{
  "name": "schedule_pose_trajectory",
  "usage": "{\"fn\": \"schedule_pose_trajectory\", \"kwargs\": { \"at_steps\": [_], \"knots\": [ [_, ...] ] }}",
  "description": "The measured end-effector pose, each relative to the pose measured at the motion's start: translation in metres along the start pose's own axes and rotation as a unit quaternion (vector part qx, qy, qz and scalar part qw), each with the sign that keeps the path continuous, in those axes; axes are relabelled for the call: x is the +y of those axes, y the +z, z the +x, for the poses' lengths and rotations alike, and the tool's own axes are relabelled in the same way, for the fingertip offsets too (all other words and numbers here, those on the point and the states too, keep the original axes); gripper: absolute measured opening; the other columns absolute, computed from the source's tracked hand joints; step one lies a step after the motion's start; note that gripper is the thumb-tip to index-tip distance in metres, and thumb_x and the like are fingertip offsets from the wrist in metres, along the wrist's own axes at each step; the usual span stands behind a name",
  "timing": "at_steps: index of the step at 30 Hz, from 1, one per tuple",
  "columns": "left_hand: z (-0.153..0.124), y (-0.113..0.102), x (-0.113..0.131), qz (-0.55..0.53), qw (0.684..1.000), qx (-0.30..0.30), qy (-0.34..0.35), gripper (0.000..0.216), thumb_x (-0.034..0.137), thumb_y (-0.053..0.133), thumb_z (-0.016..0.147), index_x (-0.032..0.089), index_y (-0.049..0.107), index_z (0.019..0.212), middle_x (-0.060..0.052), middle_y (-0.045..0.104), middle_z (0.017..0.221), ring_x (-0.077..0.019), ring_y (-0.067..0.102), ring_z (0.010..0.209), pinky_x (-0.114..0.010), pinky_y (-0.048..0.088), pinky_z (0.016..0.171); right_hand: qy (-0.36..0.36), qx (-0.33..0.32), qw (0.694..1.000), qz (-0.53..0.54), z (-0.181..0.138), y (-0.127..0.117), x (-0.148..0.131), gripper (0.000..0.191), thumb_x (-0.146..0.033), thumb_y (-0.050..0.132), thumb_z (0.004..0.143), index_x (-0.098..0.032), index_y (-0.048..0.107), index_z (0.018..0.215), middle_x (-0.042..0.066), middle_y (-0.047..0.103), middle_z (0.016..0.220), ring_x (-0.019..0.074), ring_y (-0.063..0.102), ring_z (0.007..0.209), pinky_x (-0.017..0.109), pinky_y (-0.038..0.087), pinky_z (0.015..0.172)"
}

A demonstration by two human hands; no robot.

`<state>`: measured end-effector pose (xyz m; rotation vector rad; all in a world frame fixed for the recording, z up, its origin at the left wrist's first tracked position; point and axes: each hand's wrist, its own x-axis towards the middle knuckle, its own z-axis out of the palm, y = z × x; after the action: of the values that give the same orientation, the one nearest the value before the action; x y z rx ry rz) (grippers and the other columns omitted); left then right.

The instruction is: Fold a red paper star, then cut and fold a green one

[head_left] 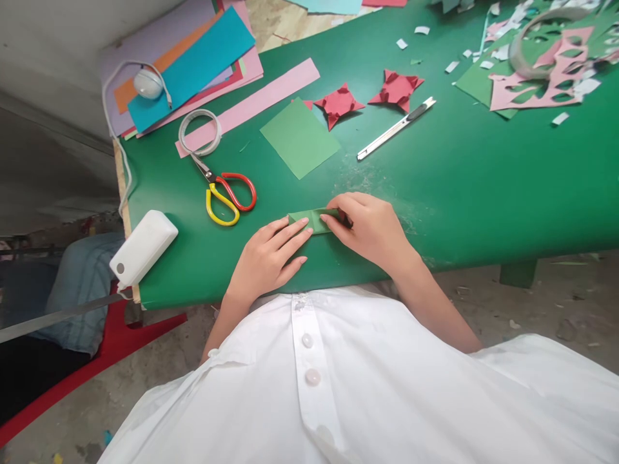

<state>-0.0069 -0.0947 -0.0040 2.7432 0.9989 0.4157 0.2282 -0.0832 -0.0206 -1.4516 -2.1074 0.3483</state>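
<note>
A small folded piece of green paper lies on the green tabletop near the edge closest to me. My left hand rests flat with its fingers extended, the fingertips pressing on the paper's left part. At the right end, my right hand pinches the paper between thumb and fingers; some of those fingers are hidden. Beyond my hands lies a flat green paper square. Two red folded paper stars sit behind it, the second red star farther right.
Scissors with red and yellow handles lie left of my hands, below a tape roll. A white power bank stands at the left edge. A utility knife lies right. Coloured sheets and pink cut-out paper lie farther back.
</note>
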Motion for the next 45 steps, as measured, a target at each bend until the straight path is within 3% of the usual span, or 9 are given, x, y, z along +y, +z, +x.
{"fn": "schedule_pose_trajectory", "kwargs": {
  "at_steps": [15, 21, 28, 45],
  "knots": [
    [0.001, -0.001, 0.002, 0.022, 0.999, -0.026, -0.010, 0.043, 0.038, 0.051, 0.099, 0.022, 0.057, 0.140, -0.003, 0.055, 0.149, -0.0257, 0.050, 0.131, -0.039, 0.042, 0.111, 0.017, 0.008, 1.000, -0.017, -0.001, 0.003, 0.000, 0.012, -0.030, 0.057, 0.094, -0.021, 0.062, 0.098, 0.000, 0.062, 0.070, 0.0160, 0.055, 0.062, 0.028, 0.040, 0.058],
    [-0.001, -0.003, 0.005, 0.057, 0.997, -0.030, -0.041, 0.044, 0.041, 0.053, 0.098, 0.032, 0.056, 0.141, 0.002, 0.054, 0.150, -0.0317, 0.042, 0.140, -0.045, 0.035, 0.113, 0.003, 0.005, 1.000, -0.029, -0.002, 0.002, 0.000, 0.012, -0.030, 0.055, 0.096, -0.022, 0.063, 0.095, 0.001, 0.064, 0.074, 0.0158, 0.054, 0.063, 0.028, 0.040, 0.058],
    [0.001, -0.002, 0.002, 0.035, 0.999, -0.033, 0.003, 0.046, 0.038, 0.049, 0.100, 0.019, 0.053, 0.142, -0.007, 0.053, 0.151, -0.0248, 0.046, 0.144, -0.038, 0.038, 0.116, 0.004, 0.003, 1.000, -0.029, -0.001, 0.002, -0.001, 0.013, -0.030, 0.055, 0.096, -0.020, 0.063, 0.093, 0.001, 0.064, 0.074, 0.0148, 0.054, 0.063, 0.027, 0.040, 0.058],
    [0.004, 0.003, 0.014, 0.086, 0.996, -0.011, -0.013, 0.062, 0.061, 0.049, 0.096, 0.022, 0.053, 0.144, -0.011, 0.057, 0.145, -0.0303, 0.051, 0.138, -0.042, 0.036, 0.114, 0.003, -0.003, 0.999, -0.034, -0.002, 0.001, 0.001, 0.013, -0.026, 0.052, 0.095, -0.020, 0.061, 0.089, 0.001, 0.061, 0.071, 0.0151, 0.055, 0.065, 0.027, 0.039, 0.060]
  ]
}}
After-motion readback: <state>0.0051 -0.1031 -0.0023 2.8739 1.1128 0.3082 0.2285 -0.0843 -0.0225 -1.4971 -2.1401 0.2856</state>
